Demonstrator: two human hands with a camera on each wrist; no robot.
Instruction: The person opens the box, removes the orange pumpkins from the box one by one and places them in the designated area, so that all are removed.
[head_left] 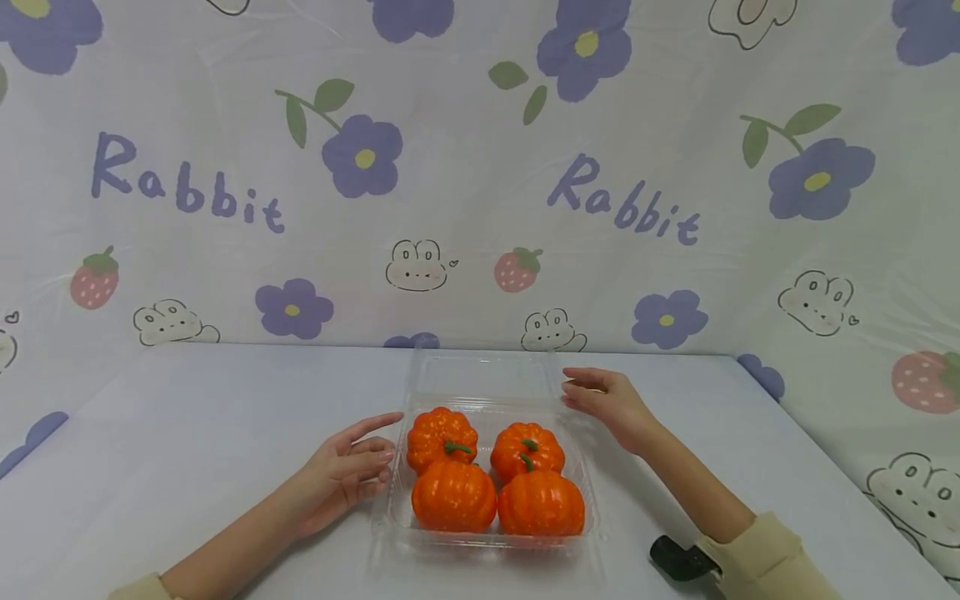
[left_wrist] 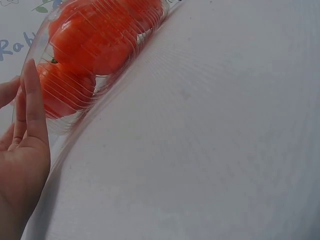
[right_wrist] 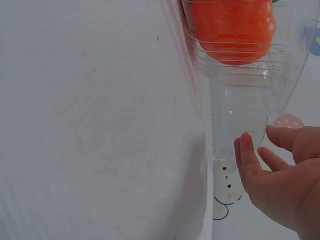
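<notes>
A clear plastic clamshell box (head_left: 487, 540) stands on the table with its lid (head_left: 483, 375) folded back behind it. Inside sit several small orange toy pumpkins (head_left: 454, 497) with green stems, in a front and a back row. My left hand (head_left: 341, 475) is at the box's left side, fingers extended and loosely bent, fingertips right at the wall. In the left wrist view, those fingers (left_wrist: 34, 100) lie along the ribbed plastic. Near the right edge of the raised lid is my right hand (head_left: 611, 404), its fingers relaxed and slightly spread with nothing between them.
A black object (head_left: 681, 559) shows by the right sleeve. The white table (head_left: 247, 417) ends at a patterned cloth backdrop (head_left: 465, 208) with flowers and rabbits, which also runs along the right side.
</notes>
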